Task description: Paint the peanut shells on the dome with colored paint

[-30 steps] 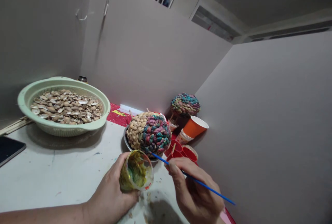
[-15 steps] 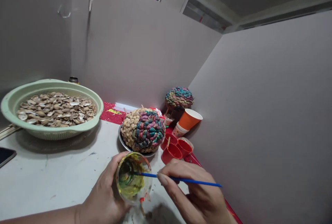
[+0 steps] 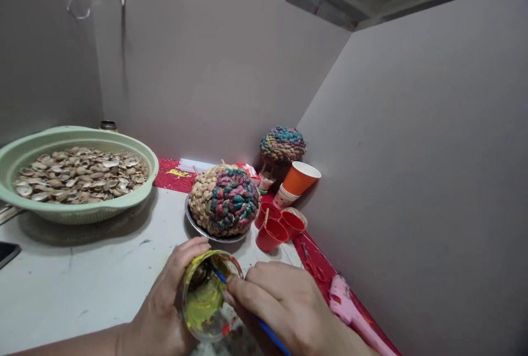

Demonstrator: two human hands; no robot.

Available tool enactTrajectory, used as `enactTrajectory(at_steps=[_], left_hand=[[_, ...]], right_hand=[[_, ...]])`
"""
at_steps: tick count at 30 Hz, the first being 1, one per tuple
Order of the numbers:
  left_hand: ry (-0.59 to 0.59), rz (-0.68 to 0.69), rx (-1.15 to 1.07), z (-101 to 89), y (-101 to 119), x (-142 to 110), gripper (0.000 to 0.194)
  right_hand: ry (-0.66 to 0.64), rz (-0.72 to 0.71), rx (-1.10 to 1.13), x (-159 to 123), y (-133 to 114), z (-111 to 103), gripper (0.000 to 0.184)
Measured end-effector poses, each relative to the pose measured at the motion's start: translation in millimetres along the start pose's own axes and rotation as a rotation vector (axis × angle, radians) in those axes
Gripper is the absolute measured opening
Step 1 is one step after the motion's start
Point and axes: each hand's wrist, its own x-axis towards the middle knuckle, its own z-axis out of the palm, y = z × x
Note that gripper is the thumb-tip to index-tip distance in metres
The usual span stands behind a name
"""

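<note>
My left hand (image 3: 167, 292) is wrapped round a clear plastic cup (image 3: 206, 306) smeared inside with yellow-green paint and tilted toward me. Between the fingers of my right hand (image 3: 284, 301) is a thin blue paintbrush (image 3: 270, 334), its tip inside the cup near the dark upper left part. Just beyond the cup, a rounded shell-covered piece (image 3: 225, 200) rests in a metal bowl (image 3: 200, 228). Its left side is bare tan; the right is painted in pink, teal and dark blue.
At left stands a green basket (image 3: 150, 171) of shells, near a phone (image 3: 8, 253). Red cups (image 3: 272, 235), an orange paper cup (image 3: 299, 177) and a second painted piece (image 3: 282, 145) stand back right. Scissors (image 3: 315, 269) and a pink glue gun (image 3: 352, 312) lie along the right edge.
My right hand has turned, and the brush now slants down to the right with its tip still in the cup. The view has shifted, bringing the scissors and pink glue gun into sight.
</note>
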Motion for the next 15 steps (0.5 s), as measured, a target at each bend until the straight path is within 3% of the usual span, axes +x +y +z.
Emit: enactTrajectory(at_steps=[3, 7, 15], left_hand=[[0.004, 0.045, -0.004, 0.1, 0.3, 0.3, 0.069], [0.002, 0.076, -0.014, 0.4, 0.0, 0.0, 0.065], [0.038, 0.087, 0.07, -0.3, 6.8, 4.2, 0.052]], right_hand=[[-0.045, 0.057, 0.098, -2.7, -4.3, -4.2, 0.027], [-0.001, 0.096, 0.154, -1.2, -8.0, -3.2, 0.022], [0.202, 0.032, 0.21, -2.2, -12.6, 29.7, 0.023]])
